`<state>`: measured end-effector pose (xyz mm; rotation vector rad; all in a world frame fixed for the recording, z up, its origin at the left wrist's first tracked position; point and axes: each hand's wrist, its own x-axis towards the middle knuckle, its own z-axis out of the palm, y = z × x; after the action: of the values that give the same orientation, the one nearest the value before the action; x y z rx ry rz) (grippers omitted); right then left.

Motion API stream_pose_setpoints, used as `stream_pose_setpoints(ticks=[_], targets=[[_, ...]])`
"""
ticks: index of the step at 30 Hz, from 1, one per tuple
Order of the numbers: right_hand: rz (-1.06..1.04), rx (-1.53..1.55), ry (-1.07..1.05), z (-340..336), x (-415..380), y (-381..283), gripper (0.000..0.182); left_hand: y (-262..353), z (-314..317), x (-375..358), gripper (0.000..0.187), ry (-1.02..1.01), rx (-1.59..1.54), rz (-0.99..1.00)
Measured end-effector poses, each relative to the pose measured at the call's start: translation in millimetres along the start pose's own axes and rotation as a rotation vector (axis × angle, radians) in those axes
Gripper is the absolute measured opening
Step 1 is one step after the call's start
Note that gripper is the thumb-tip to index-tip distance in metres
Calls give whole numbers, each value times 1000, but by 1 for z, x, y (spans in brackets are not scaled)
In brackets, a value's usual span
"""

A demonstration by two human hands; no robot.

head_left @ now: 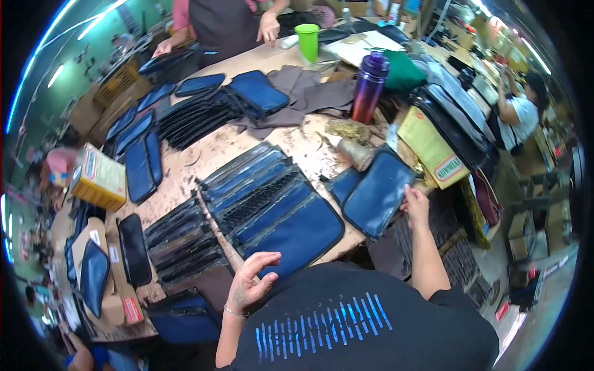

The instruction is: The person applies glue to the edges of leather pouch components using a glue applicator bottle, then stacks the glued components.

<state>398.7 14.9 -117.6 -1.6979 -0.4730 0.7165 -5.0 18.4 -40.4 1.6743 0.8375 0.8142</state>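
My right hand (pixel 416 207) pinches the right edge of a blue rounded panel with dark trim (pixel 378 191), which looks like a bag or pouch piece. Part of that panel covers another blue piece (pixel 344 184). Close to my body, my left hand (pixel 252 281) is raised with thumb and fingers apart, holding nothing. Just beyond it lies a row of overlapping blue panels (pixel 294 219) with black edges. A stack of dark strip-edged pieces (pixel 185 241) is spread to the left of that row.
A purple-red bottle (pixel 370 89) and a green cup (pixel 307 43) stand toward the back. Yellow boxes stand at left (pixel 99 178) and right (pixel 433 148). Black-edged pieces (pixel 198 117) are fanned out beyond the panels. Across the table, a person's hand (pixel 268 28) hangs over the tabletop.
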Motion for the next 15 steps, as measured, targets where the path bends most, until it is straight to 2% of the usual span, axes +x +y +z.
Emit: stream_pose_setpoints(ticks=[4,6,7,9,10,11,12,14,15], targets=[[19,35,26,-1,4,-10,31,-6,7,-8,32,73,-12,-52],[-466,-214,193,-5,19,9,33,-7,15,-8,31,136,-58,-69],[-471,-212,180,-1,15,0,33,-7,17,-6,28,123,-28,-33],[-528,-40,-15,15,-10,-36,38,-5,20,-6,28,152,-68,-45],[-633,-67,-93,31,-17,-53,38,-5,20,-5,28,165,-106,-55],[-732,-91,-169,52,-24,-72,39,-8,18,-2,18,197,-37,-17],[-739,-142,-296,74,-34,-93,36,-10,17,-2,18,200,-25,-22],[-734,-279,-544,126,-31,-113,27,-10,18,1,9,364,-108,37],[-908,-328,-625,158,-21,-117,26,-6,16,1,13,346,-79,79]])
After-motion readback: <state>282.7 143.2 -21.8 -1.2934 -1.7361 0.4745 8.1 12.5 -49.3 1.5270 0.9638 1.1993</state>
